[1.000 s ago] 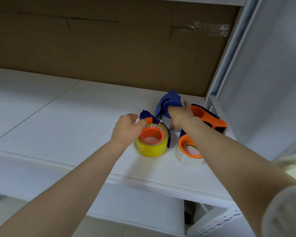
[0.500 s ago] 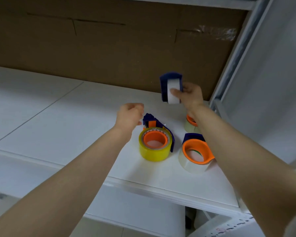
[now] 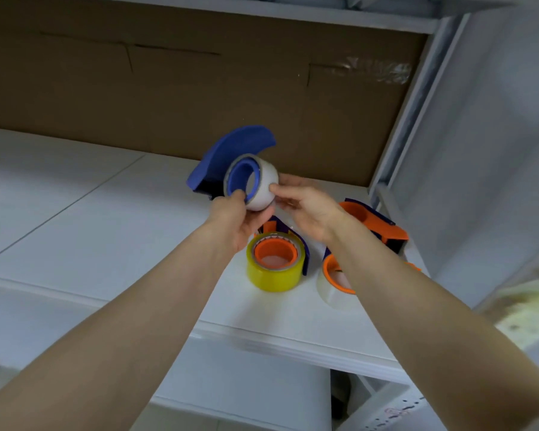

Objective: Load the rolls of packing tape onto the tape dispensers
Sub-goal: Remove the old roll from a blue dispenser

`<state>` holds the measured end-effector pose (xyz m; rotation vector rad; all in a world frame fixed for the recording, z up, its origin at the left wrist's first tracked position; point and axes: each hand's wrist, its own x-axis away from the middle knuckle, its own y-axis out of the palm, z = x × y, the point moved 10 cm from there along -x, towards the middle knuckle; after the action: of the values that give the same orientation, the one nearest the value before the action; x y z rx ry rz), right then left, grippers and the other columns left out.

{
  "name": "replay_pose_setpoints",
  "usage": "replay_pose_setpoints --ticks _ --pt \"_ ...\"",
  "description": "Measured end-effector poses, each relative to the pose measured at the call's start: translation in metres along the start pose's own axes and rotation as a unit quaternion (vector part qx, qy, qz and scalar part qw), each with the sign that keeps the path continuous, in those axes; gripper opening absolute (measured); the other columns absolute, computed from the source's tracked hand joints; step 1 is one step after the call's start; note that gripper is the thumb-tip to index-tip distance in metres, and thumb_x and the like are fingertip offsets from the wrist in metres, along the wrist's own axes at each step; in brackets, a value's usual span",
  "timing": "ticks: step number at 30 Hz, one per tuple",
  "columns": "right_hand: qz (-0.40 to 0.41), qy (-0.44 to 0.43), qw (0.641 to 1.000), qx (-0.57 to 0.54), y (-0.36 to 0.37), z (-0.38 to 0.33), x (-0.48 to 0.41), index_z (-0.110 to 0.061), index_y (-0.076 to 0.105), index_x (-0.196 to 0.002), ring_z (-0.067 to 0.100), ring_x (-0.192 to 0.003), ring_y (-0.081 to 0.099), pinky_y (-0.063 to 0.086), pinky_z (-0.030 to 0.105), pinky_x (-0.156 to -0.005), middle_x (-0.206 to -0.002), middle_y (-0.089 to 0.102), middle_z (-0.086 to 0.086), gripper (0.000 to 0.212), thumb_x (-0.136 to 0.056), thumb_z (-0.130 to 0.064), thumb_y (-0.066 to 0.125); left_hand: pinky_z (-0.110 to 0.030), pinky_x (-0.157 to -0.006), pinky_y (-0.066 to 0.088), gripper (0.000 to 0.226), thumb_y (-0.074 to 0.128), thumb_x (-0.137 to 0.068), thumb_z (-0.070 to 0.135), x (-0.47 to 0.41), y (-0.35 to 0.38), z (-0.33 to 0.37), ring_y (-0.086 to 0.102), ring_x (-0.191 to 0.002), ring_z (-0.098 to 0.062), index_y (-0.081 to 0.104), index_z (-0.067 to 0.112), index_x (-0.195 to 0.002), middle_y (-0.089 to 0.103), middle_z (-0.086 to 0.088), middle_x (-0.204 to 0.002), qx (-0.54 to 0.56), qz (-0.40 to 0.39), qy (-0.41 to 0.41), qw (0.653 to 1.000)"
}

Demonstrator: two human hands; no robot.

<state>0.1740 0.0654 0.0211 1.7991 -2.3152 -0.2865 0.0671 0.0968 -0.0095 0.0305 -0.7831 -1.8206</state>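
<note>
A blue tape dispenser point(image 3: 231, 150) with a clear tape roll point(image 3: 263, 185) on its blue hub is held up above the shelf. My left hand point(image 3: 235, 219) grips the roll's near rim from below. My right hand point(image 3: 308, 206) pinches the roll's right side. Under the hands, a yellow tape roll point(image 3: 274, 273) sits on an orange-hubbed dispenser on the white shelf point(image 3: 106, 231). A clear roll on an orange hub point(image 3: 333, 284) lies to its right, partly hidden by my right forearm. An orange dispenser point(image 3: 380, 225) lies behind it.
A brown cardboard panel point(image 3: 168, 98) backs the shelf. A grey metal upright point(image 3: 402, 119) and white wall close off the right side. Another shelf board point(image 3: 231, 7) runs overhead. The shelf's front edge point(image 3: 262, 334) runs below my forearms.
My right hand has turned the lifted blue dispenser so its hub faces me. My left hand has risen from the yellow roll's dispenser and taken hold of the clear roll.
</note>
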Motion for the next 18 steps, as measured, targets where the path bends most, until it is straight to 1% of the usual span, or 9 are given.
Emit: replay_pose_setpoints --ticks 2,3,5,6,7,9,12,14,18 --pt "0.064 0.032 0.975 0.211 -0.02 -0.002 0.002 -0.011 0.059 -0.122 0.018 -0.1 0.053 0.045 0.03 -0.085 -0.119 0.058 0.008 0.039 -0.085 -0.022 0.058 -0.028 -0.058 0.059 0.028 0.036 -0.101 0.013 0.0 -0.016 0.013 0.062 -0.069 -0.018 0.042 0.009 -0.128 0.059 -0.008 -0.092 -0.015 0.039 0.029 0.999" --pt "0.084 0.064 0.926 0.363 -0.028 -0.001 0.004 -0.011 0.059 -0.121 0.019 -0.098 0.053 0.046 0.032 -0.081 -0.119 0.058 0.008 0.04 -0.086 -0.03 0.057 -0.026 -0.058 0.058 0.03 0.036 -0.101 0.012 -0.001 -0.023 0.02 0.061 -0.067 -0.017 0.042 0.008 -0.13 0.058 -0.006 -0.089 -0.037 0.051 0.046 0.997" --pt "0.053 0.115 0.753 0.646 -0.033 0.007 0.006 -0.008 0.06 -0.115 0.023 -0.099 0.057 0.05 0.034 -0.079 -0.112 0.061 0.009 0.05 -0.084 -0.047 0.057 -0.024 -0.06 0.058 0.034 0.035 -0.1 0.011 -0.003 -0.031 0.029 0.062 -0.068 -0.016 0.042 0.009 -0.133 0.059 -0.005 -0.095 -0.083 0.057 0.069 0.993" --pt "0.02 0.13 0.688 0.714 -0.031 0.016 0.007 -0.009 0.06 -0.108 0.024 -0.094 0.058 0.051 0.032 -0.073 -0.101 0.062 0.006 0.052 -0.08 -0.053 0.059 -0.024 -0.06 0.058 0.035 0.035 -0.1 0.011 -0.003 -0.032 0.03 0.062 -0.07 -0.016 0.043 0.01 -0.134 0.058 -0.007 -0.103 -0.1 0.055 0.074 0.991" --pt "-0.006 0.142 0.654 0.743 -0.026 0.025 0.009 -0.011 0.058 -0.101 0.022 -0.085 0.058 0.048 0.03 -0.064 -0.088 0.059 0.003 0.047 -0.079 -0.053 0.061 -0.024 -0.058 0.058 0.035 0.035 -0.099 0.011 -0.003 -0.033 0.03 0.061 -0.072 -0.016 0.043 0.01 -0.134 0.057 -0.01 -0.109 -0.114 0.052 0.077 0.989" --pt "-0.026 0.154 0.64 0.752 -0.022 0.039 0.008 -0.013 0.054 -0.099 0.018 -0.073 0.055 0.044 0.027 -0.053 -0.075 0.05 0.001 0.029 -0.083 -0.036 0.063 -0.024 -0.056 0.058 0.033 0.034 -0.1 0.01 -0.002 -0.031 0.028 0.061 -0.076 -0.018 0.043 0.009 -0.131 0.055 -0.012 -0.113 -0.131 0.046 0.079 0.987" --pt "0.003 0.14 0.672 0.727 -0.029 0.038 -0.005 -0.014 0.049 -0.088 0.022 -0.068 0.06 0.051 0.03 -0.049 -0.082 0.055 0.007 0.01 -0.085 -0.015 0.059 -0.026 -0.056 0.058 0.031 0.034 -0.1 0.01 -0.001 -0.032 0.024 0.061 -0.088 -0.025 0.044 0.005 -0.128 0.053 -0.016 -0.114 -0.156 0.043 0.078 0.984" --pt "0.045 0.107 0.665 0.737 -0.04 0.025 -0.018 -0.01 0.054 -0.09 0.028 -0.078 0.063 0.049 0.031 -0.057 -0.096 0.062 0.013 0.007 -0.085 -0.014 0.057 -0.027 -0.055 0.058 0.03 0.035 -0.1 0.01 -0.003 -0.037 0.022 0.061 -0.095 -0.029 0.044 0.003 -0.128 0.053 -0.017 -0.116 -0.175 0.052 0.074 0.98" --pt "0.12 0.091 0.641 0.753 -0.072 0.005 -0.039 -0.005 0.055 -0.114 0.029 -0.108 0.057 0.041 0.031 -0.075 -0.115 0.059 0.015 0.024 -0.091 -0.011 0.05 -0.032 -0.065 0.054 0.029 0.036 -0.1 0.01 -0.007 -0.044 0.015 0.061 -0.103 -0.035 0.044 0.002 -0.127 0.051 -0.019 -0.123 -0.225 0.062 0.056 0.971"
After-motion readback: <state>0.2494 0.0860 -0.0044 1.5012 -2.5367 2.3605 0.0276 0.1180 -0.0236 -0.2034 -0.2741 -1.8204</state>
